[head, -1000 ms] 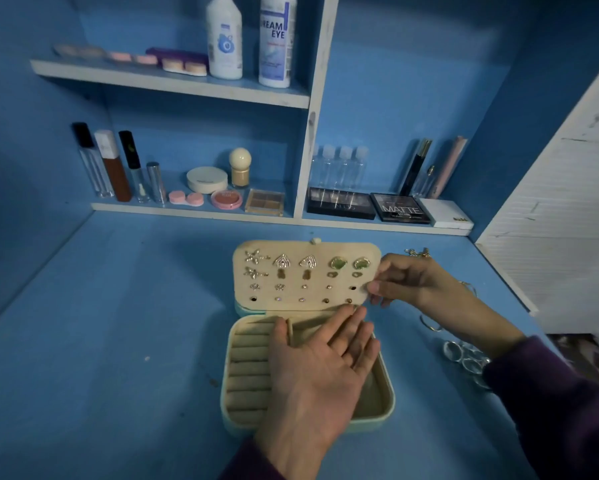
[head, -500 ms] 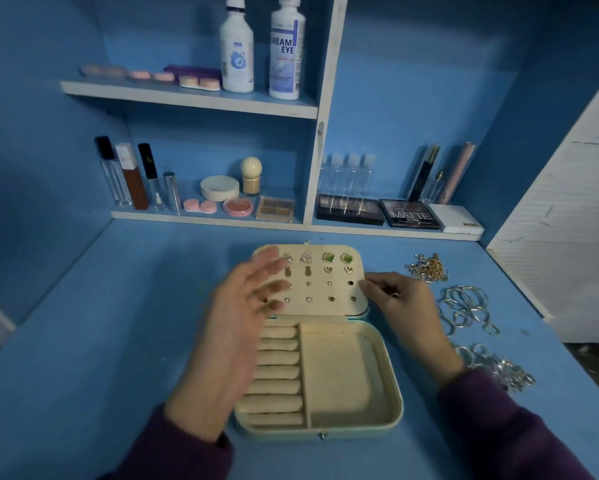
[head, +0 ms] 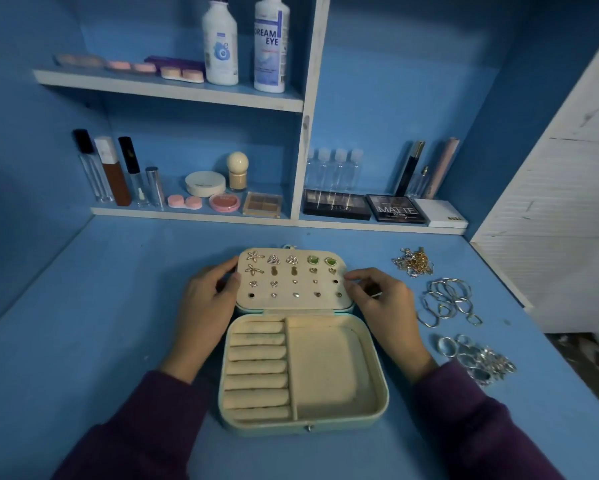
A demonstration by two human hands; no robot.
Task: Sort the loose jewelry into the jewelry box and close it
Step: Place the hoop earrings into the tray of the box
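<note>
An open mint jewelry box [head: 381,382] sits near centre on the blue tabletop [head: 83,341]. Just beyond its base, the left hand [head: 204,306] and right hand [head: 384,306] each curl fingertips round a side edge of the stiff hinged lid [head: 291,289], which is studded with earrings. To the right lie loose silver rings [head: 474,358], hoops [head: 447,299] and, farthest, tangled chains [head: 412,261]; they look light and slippery, probably best pinched singly.

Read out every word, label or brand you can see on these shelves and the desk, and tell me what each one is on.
"REAM EYE", first letter not clear: right white bottle, top shelf.
"MATTE": dark palette, lower shelf.
Too blurred to read: lettering on the long palette, print on the left white bottle, the mark on the white box.
No text visible: jewelry box.
</note>
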